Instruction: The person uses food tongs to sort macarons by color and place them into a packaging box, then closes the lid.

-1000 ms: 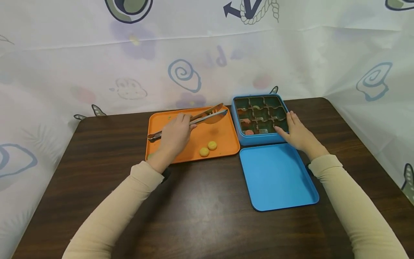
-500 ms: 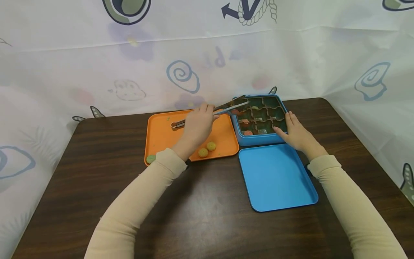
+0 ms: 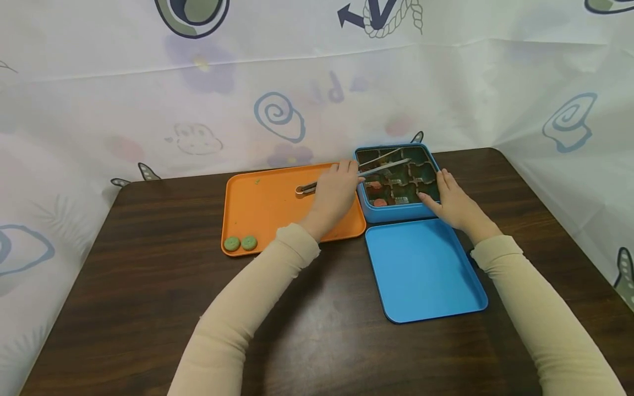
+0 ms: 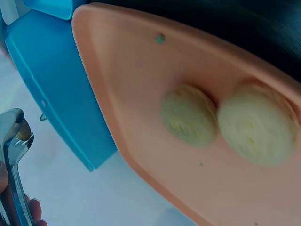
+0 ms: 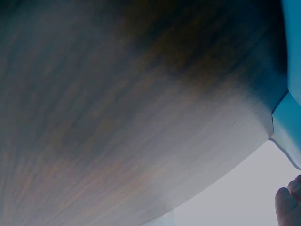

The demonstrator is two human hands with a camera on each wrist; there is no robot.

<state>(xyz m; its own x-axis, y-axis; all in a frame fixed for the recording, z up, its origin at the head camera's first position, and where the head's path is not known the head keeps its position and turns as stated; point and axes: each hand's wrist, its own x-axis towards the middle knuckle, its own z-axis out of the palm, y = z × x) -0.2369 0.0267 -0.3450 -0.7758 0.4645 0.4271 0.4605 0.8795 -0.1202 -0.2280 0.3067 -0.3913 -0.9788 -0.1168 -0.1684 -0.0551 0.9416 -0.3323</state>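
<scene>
My left hand [image 3: 338, 190] grips metal tongs [image 3: 383, 168], whose ends reach over the blue compartment box [image 3: 398, 213]. Between the tong tips, the left wrist view shows a small brownish piece [image 4: 23, 131], its kind unclear. Fingers extended, my right hand [image 3: 458, 206] rests on the box's right rim. Pink pieces [image 3: 380, 202] lie in left-hand compartments. On the orange tray [image 3: 262, 206], two green macarons [image 3: 240, 243] sit at the near left corner. The left wrist view has two pale macarons [image 4: 189, 115] side by side on the tray.
A flat blue lid [image 3: 426, 275] lies on the dark wooden table [image 3: 148, 264] in front of the box. The tray stands against the box's left side. A printed white cloth [image 3: 307, 66] hangs behind the table. Small green crumbs [image 3: 257, 181] dot the tray.
My left hand has carried the tongs rightward from above the tray to over the box. The green macarons have come into view, while the forearm now covers the yellow ones. My right hand stays put.
</scene>
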